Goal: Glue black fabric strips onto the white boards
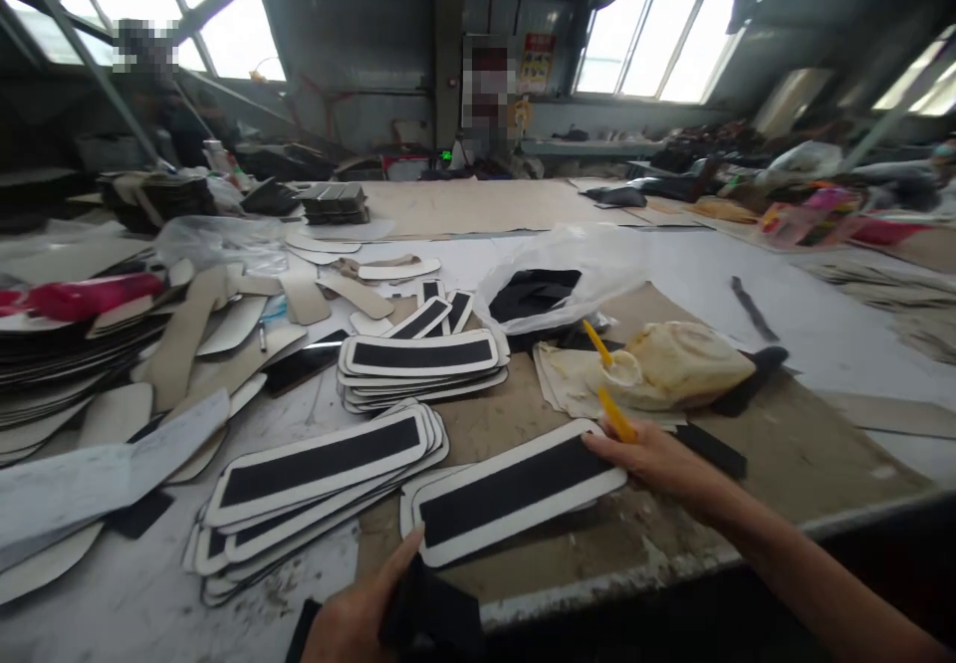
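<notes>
A white curved panel (597, 492) with a black strip (515, 484) along its middle lies at the table's front edge, on top of similar panels. My right hand (657, 459) is closed around a yellow-handled tool (616, 419), whose working end I cannot make out. Its fingertips rest on the panel's right end. My left hand (355, 618) holds black strip pieces (433, 608) at the bottom, while its index finger touches the panel's left end. Beyond my right hand, another yellow stick (597, 342) stands in the mouth of a glue-crusted plastic container (691, 364) lying on its side.
Fanned panels with black strips (321, 459) lie to the left, with another stack (422, 354) behind. A clear plastic bag (597, 255) holds black pieces. A dark phone (306, 364), loose beige panels (186, 334) and a pink object (97, 297) cover the left side.
</notes>
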{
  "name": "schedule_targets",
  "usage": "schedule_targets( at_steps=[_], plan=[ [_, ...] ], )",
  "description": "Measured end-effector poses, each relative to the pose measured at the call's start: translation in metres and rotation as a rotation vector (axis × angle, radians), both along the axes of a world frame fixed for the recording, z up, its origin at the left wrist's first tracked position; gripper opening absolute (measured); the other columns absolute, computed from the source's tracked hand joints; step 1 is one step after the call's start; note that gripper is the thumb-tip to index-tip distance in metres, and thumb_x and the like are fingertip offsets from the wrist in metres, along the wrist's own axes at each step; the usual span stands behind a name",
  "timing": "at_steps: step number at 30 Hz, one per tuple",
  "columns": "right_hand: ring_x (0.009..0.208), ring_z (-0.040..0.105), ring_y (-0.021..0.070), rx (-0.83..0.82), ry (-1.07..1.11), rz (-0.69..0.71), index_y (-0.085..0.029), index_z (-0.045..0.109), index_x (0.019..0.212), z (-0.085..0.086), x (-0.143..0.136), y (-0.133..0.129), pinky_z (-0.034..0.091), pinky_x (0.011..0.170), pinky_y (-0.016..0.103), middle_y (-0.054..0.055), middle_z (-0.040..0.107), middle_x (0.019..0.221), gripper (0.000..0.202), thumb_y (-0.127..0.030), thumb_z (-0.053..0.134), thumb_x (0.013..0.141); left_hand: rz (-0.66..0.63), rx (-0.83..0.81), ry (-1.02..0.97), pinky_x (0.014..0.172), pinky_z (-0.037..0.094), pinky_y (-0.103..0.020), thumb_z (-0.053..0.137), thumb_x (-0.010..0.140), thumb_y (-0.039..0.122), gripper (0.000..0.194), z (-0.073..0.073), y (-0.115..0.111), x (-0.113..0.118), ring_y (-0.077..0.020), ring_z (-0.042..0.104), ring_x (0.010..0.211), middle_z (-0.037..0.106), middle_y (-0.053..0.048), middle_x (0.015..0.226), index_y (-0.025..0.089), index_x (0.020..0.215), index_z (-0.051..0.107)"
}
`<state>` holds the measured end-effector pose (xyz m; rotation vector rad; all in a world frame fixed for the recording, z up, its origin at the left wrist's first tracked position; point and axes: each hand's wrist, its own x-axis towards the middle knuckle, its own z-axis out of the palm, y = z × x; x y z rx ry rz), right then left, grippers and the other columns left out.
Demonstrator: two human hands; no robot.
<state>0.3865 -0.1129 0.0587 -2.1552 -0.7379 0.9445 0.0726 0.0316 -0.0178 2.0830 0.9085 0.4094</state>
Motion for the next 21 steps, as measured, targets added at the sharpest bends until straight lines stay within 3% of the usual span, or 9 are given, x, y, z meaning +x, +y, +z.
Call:
schedule_targets(
  at_steps=[2, 4, 6, 8, 12, 14, 17, 21],
  plan=[
    [0.046, 0.032, 0.0072, 0.022, 0.039, -0.029, -0.021, 0.036, 0.064, 0.006, -0.001, -0.005, 0.027, 0.04, 0.019, -0.007, 0.031, 0.054, 0.04, -0.057, 0.052, 0.072, 0.243, -0.28, -0.238, 0.062, 0.046, -0.026, 0.052, 0.072, 0.019, 0.035, 0.006, 0.0, -0.003, -0.0178, 0.063, 0.068, 0.07, -0.003, 0.076, 0.024, 0.104, 0.064],
    [0.047, 0.03, 0.0074, 0.046, 0.057, -0.043, -0.021, 0.038, 0.066, 0.012, -0.004, -0.008, 0.025, 0.041, 0.02, -0.007, 0.032, 0.055, 0.041, -0.059, 0.053, 0.071, 0.48, -0.556, -0.413, 0.045, 0.04, -0.022, 0.063, 0.068, 0.034, 0.033, 0.013, 0.0, -0.003, -0.0114, 0.053, 0.045, 0.063, 0.0, 0.055, 0.016, 0.096, 0.064],
    [0.048, 0.03, 0.0078, 0.073, 0.066, -0.055, -0.02, 0.04, 0.066, 0.016, -0.011, -0.008, 0.026, 0.041, 0.02, -0.007, 0.033, 0.056, 0.042, -0.06, 0.055, 0.07, 0.581, -0.751, -0.534, 0.035, 0.024, -0.018, 0.069, 0.061, 0.048, 0.05, 0.021, -0.003, -0.001, -0.0049, 0.032, 0.029, 0.045, 0.008, 0.035, 0.013, 0.096, 0.059],
    [0.048, 0.031, 0.0085, 0.086, 0.074, -0.053, -0.021, 0.041, 0.066, 0.02, -0.022, -0.004, 0.027, 0.042, 0.021, -0.006, 0.034, 0.056, 0.042, -0.06, 0.055, 0.069, 0.592, -0.849, -0.628, 0.034, 0.017, -0.016, 0.069, 0.057, 0.054, 0.054, 0.03, -0.007, 0.002, -0.0024, 0.023, 0.027, 0.031, 0.013, 0.029, 0.014, 0.092, 0.057],
    [0.048, 0.035, 0.0092, 0.118, 0.053, 0.027, -0.021, 0.041, 0.064, 0.021, -0.048, 0.008, 0.032, 0.043, 0.02, -0.006, 0.036, 0.055, 0.04, -0.059, 0.052, 0.071, 0.715, -0.886, -0.6, 0.032, 0.018, -0.016, 0.077, 0.053, 0.042, 0.04, 0.052, -0.011, 0.002, -0.0024, 0.027, 0.031, 0.038, 0.012, 0.038, 0.018, 0.075, 0.054],
    [0.046, 0.038, 0.0094, 0.116, 0.067, 0.06, -0.022, 0.042, 0.064, 0.016, -0.059, 0.013, 0.034, 0.043, 0.021, -0.006, 0.039, 0.055, 0.039, -0.059, 0.049, 0.074, 0.807, -0.902, -0.55, 0.032, 0.027, -0.017, 0.078, 0.051, 0.034, 0.038, 0.061, -0.01, -0.002, -0.0047, 0.036, 0.036, 0.048, 0.009, 0.048, 0.018, 0.078, 0.057],
    [0.043, 0.039, 0.0087, 0.086, 0.115, 0.076, -0.022, 0.044, 0.066, 0.007, -0.068, 0.018, 0.035, 0.041, 0.021, -0.006, 0.041, 0.054, 0.038, -0.058, 0.047, 0.075, 0.885, -0.912, -0.517, 0.033, 0.031, -0.017, 0.078, 0.051, 0.03, 0.036, 0.069, -0.005, -0.011, -0.0062, 0.041, 0.038, 0.05, 0.009, 0.048, 0.019, 0.08, 0.059],
    [0.042, 0.039, 0.0068, 0.1, 0.112, 0.108, -0.02, 0.047, 0.069, 0.003, -0.074, 0.021, 0.036, 0.039, 0.019, -0.006, 0.042, 0.056, 0.036, -0.055, 0.05, 0.075, 0.898, -0.757, -0.525, 0.029, 0.03, -0.015, 0.081, 0.045, 0.029, 0.044, 0.074, -0.002, -0.016, -0.0052, 0.037, 0.032, 0.047, 0.011, 0.04, 0.018, 0.083, 0.06]
  ],
)
